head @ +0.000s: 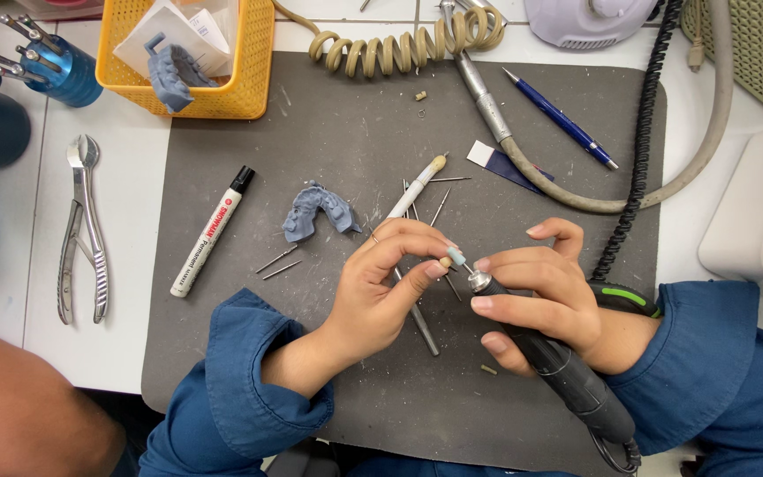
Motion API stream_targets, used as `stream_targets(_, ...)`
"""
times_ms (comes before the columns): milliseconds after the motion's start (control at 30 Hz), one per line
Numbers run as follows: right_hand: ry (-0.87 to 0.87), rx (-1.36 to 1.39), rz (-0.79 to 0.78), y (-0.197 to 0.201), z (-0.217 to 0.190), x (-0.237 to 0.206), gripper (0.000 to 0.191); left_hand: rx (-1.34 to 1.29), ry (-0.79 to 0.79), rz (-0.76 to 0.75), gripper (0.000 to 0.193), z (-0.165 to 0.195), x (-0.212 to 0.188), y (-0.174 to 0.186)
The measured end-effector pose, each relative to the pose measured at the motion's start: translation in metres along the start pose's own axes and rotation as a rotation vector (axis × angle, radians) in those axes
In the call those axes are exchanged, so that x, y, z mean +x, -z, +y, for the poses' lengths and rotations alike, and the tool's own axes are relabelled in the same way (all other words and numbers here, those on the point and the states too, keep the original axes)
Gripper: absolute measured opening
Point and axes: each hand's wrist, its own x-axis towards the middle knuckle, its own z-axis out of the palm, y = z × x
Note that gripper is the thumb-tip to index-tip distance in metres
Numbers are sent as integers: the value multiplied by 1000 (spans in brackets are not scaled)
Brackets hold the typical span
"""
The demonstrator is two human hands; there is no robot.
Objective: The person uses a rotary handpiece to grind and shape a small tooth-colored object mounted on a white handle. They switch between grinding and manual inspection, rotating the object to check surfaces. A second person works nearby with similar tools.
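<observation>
1. Over the dark grey mat (pixel 328 132) on the white counter (pixel 134 336), the two hands meet near the middle of the view.
2. The right hand (pixel 540 296) has its grip wrapped around a black rotary handpiece (pixel 567 375), whose metal nose points up and left; a black coiled cord (pixel 642 141) runs off toward the top of the counter.
3. The left hand (pixel 381 283) pinches a small pale blue-tipped bur (pixel 456 256) between thumb and forefinger, right at the handpiece's nose; whether the shank is already seated in the chuck I cannot tell.
4. The step in hand looks like fitting or changing the bur in the handpiece.
5. The next move likely calls for keeping the shank in line with the nose while the right hand holds the body steady, since the part is small and easy to drop.
6. Just left of the hands lies a blue-grey dental cast (pixel 318 212), with loose burs (pixel 277 261) scattered around it and a white pen-like tool (pixel 412 190) beside it.
7. Further left are a white marker (pixel 212 231) and metal pliers (pixel 81 230); a yellow basket (pixel 249 88) holds another cast at the top.
8. A second metal handpiece (pixel 479 88) on a beige coiled hose and a blue pen (pixel 558 117) lie at upper right.
</observation>
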Motion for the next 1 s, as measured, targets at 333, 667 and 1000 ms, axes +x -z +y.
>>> stream_targets(333,78,16,-30,-1,1,2,27,19,-22,-20,10,3,0,2)
stream_targets(667,81,5,-25,-2,0,1,26,22,-19,-25,12,2,0,2)
stream_targets(1000,45,-5,1,-1,0,2,27,-10,-20,-18,11,1,-1,1)
